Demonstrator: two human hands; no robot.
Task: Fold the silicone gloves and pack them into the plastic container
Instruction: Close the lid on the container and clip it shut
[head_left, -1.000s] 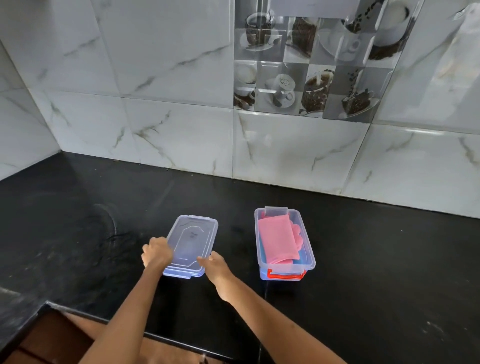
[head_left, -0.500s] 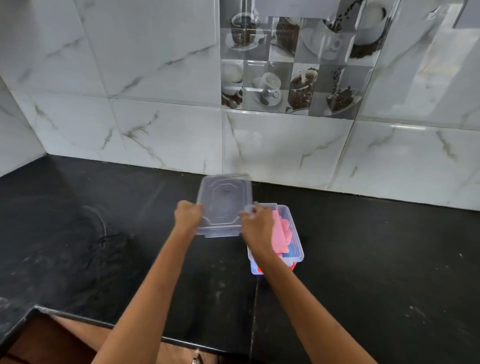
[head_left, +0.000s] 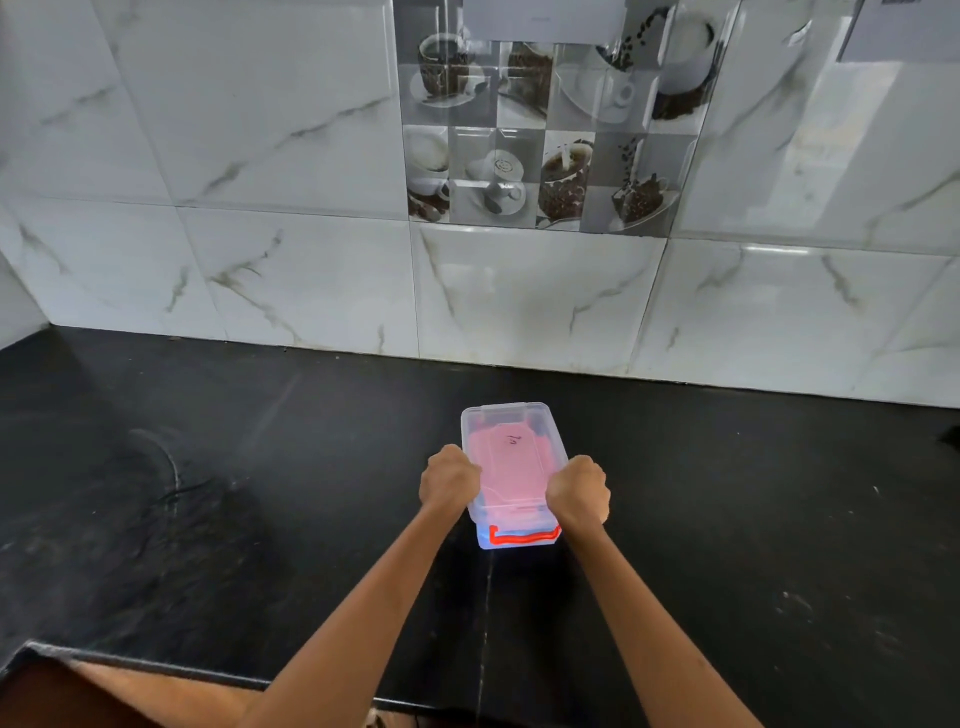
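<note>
Left hand (head_left: 448, 480) and right hand (head_left: 577, 491) clamp closed around opposite edges of the clear rectangular plastic lid (head_left: 511, 462), likely pressing it square onto the transparent plastic container (head_left: 519, 543); folded pink silicone gloves (head_left: 498, 483) sit packed inside on the black countertop (head_left: 260, 519).

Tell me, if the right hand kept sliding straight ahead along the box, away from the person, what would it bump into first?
Probably nothing before the tiled wall. The right hand grips the lidded container; beyond it, only bare black counter shows.

Both bare forearms reach forward, the left hand (head_left: 449, 480) and right hand (head_left: 577, 488) curled into loose fists, well apart.
</note>
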